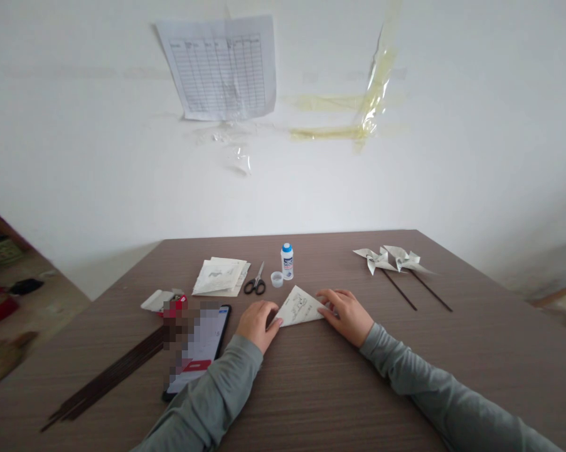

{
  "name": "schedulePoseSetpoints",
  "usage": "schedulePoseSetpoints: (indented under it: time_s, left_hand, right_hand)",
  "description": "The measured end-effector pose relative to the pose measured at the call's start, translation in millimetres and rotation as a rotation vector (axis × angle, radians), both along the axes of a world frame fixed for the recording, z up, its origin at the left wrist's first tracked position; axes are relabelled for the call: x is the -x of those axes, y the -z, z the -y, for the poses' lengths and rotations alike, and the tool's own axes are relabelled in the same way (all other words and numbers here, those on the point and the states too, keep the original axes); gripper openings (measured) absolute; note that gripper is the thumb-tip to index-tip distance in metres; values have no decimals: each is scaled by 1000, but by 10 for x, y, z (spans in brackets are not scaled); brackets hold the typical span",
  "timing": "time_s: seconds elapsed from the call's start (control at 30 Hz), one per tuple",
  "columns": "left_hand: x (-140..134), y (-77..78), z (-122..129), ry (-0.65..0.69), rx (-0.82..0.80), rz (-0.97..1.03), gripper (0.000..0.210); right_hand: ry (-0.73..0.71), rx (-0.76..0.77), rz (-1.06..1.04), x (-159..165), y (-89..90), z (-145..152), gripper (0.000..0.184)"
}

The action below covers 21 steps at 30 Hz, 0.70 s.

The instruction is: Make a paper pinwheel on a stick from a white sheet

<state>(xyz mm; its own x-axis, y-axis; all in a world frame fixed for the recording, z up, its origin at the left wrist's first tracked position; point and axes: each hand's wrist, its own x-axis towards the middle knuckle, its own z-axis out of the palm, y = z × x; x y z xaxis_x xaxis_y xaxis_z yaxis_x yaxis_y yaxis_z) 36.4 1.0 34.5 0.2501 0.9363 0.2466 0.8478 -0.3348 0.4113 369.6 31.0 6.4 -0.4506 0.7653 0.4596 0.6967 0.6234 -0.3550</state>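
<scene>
A printed sheet of paper [300, 307], folded into a triangle with its peak pointing away from me, lies on the table in front of me. My left hand [259, 323] pinches its left corner between thumb and fingers. At the right corner, my right hand [346, 314] has its curled fingers closed on the paper. Just beyond the paper stand a small white glue bottle [287, 263] with a blue top and a clear cap [277, 279]. Black-handled scissors [255, 285] lie left of the cap.
A stack of paper squares [219, 276] lies left of the scissors. Nearer on the left are a small open red box [173, 305], a phone [201, 351] and a bundle of dark sticks [108, 373]. Two paper pinwheels [375, 260] on sticks lie at the right. A wall [283, 194] rises behind the table.
</scene>
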Motion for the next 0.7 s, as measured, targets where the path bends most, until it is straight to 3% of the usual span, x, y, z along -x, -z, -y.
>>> schedulePoseSetpoints:
  time_s: [0.13, 0.3, 0.7]
  left_hand:
    - [2, 228, -62, 30, -85, 27, 59]
    - [-42, 453, -148, 81, -91, -35, 61]
    - [-179, 431, -56, 17, -87, -172, 45]
  right_hand:
    - [-17, -45, 82, 3, 19, 7, 29]
    - [-17, -80, 100, 9, 32, 8, 29]
    - [34, -99, 126, 65, 47, 59, 30]
